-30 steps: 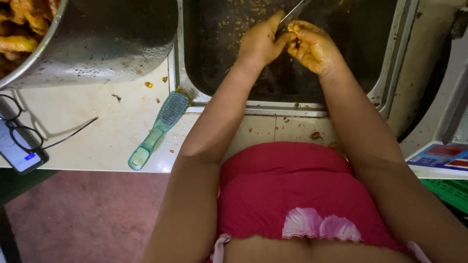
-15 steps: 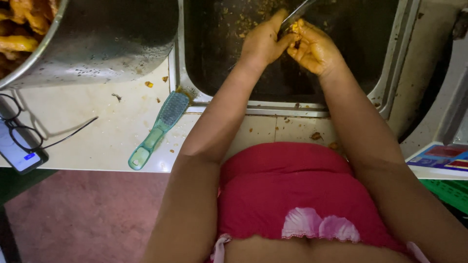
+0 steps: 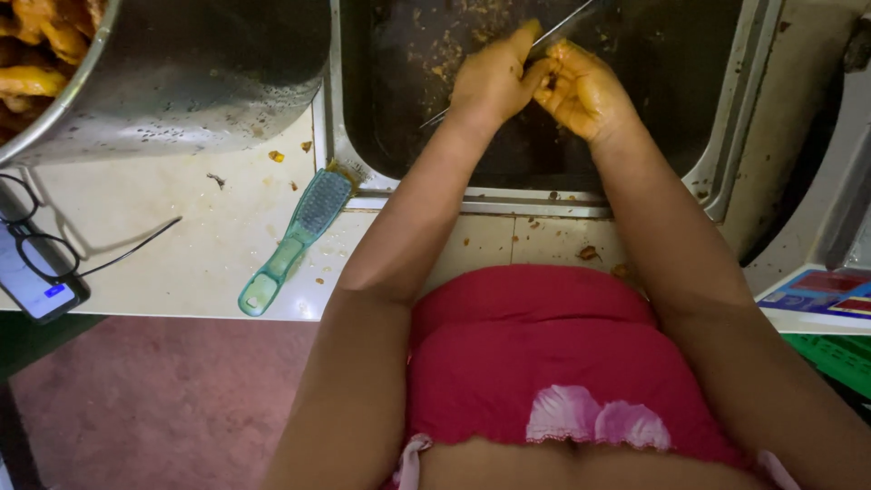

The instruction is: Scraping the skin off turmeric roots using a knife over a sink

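Over a stained steel sink [image 3: 726,136], the left hand [image 3: 494,77] and right hand [image 3: 581,86] close together around a thin metal knife blade [image 3: 562,27], each curled shut on it, working a small piece too hidden to identify. Yellow-brown scraps litter the basin; a large steel bowl [image 3: 181,82] of yellow-orange pieces stands on the counter [image 3: 154,236] beside a green plastic brush [image 3: 295,238], suggesting work partly done.

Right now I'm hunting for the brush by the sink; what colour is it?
Translucent green-teal brush, lying on the pale counter; the head view shows it.
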